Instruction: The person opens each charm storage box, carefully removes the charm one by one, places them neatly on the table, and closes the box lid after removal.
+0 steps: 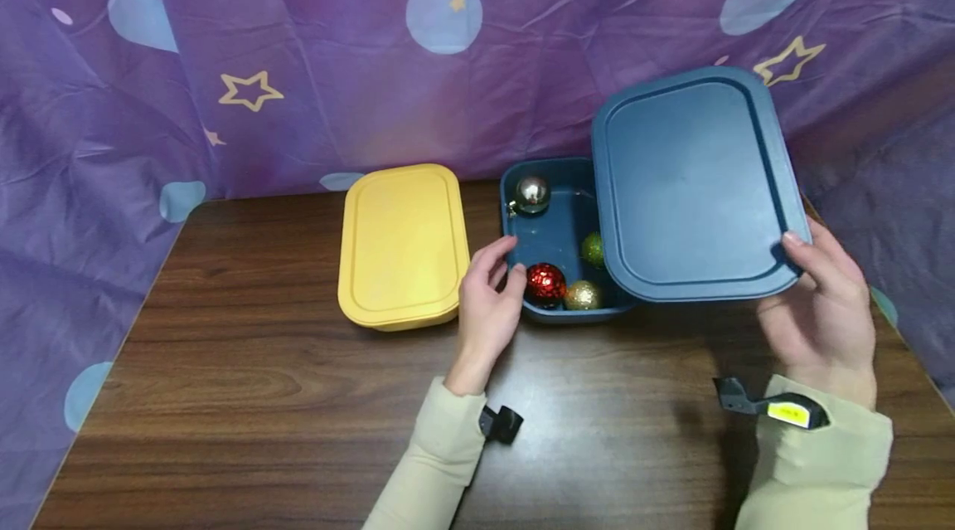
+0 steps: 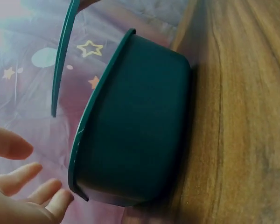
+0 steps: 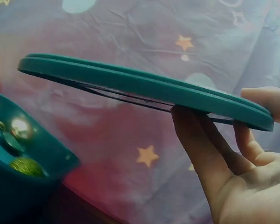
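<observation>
My right hand [image 1: 824, 314] pinches a blue lid [image 1: 694, 190] by its near right corner, thumb on top and fingers beneath. The lid is held up over the right part of a blue container [image 1: 567, 317], as the right wrist view also shows. In that container lie a silver ball ornament [image 1: 533, 195], a red one [image 1: 545, 284], a gold one [image 1: 583, 295] and a green one [image 1: 593, 249], the last partly covered by the lid. At the container's left rim my left hand [image 1: 488, 306] has loosely bent fingers, with nothing between them in the left wrist view.
A yellow container with its lid on [image 1: 403, 244] stands left of the blue one, close to my left hand. Both are on a brown wooden table [image 1: 261, 397]. A purple curtain [image 1: 336, 41] with stars and dots hangs right behind the table.
</observation>
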`<state>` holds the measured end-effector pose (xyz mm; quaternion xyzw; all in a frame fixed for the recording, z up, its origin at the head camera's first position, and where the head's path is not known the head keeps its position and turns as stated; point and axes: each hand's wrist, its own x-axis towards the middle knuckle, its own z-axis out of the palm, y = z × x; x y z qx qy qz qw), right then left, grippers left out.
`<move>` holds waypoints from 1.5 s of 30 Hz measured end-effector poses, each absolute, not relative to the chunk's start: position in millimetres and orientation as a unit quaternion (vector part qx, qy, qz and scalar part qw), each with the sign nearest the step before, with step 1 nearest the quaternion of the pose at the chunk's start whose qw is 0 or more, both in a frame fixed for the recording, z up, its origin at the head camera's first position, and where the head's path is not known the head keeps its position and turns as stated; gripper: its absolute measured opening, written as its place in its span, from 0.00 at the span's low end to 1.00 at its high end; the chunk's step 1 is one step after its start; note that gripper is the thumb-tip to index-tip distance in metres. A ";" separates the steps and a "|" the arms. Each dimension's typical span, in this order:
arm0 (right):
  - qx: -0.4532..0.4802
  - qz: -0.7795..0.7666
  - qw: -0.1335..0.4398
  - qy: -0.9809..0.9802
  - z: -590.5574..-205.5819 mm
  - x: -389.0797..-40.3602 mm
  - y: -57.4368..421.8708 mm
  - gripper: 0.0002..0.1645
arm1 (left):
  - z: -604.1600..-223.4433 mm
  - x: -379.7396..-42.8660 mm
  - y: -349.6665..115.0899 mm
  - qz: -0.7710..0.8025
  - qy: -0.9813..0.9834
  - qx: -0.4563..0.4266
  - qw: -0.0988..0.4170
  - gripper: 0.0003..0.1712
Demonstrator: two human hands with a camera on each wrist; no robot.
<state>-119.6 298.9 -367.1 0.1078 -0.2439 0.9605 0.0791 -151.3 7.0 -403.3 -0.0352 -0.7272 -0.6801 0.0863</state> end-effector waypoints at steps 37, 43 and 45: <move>-0.062 0.917 0.297 -0.259 -356.6 -110.5 329.7 0.12 | -418.7 -154.9 12.0 -0.687 -0.722 0.073 -0.026 0.24; -0.107 0.897 0.320 -0.286 -354.9 -112.5 326.1 0.10 | -418.7 -154.5 11.2 -0.706 -0.704 0.074 -0.025 0.23; -0.128 0.885 0.328 -0.305 -354.6 -113.4 324.6 0.11 | -419.4 -155.0 11.0 -0.711 -0.699 0.074 -0.024 0.23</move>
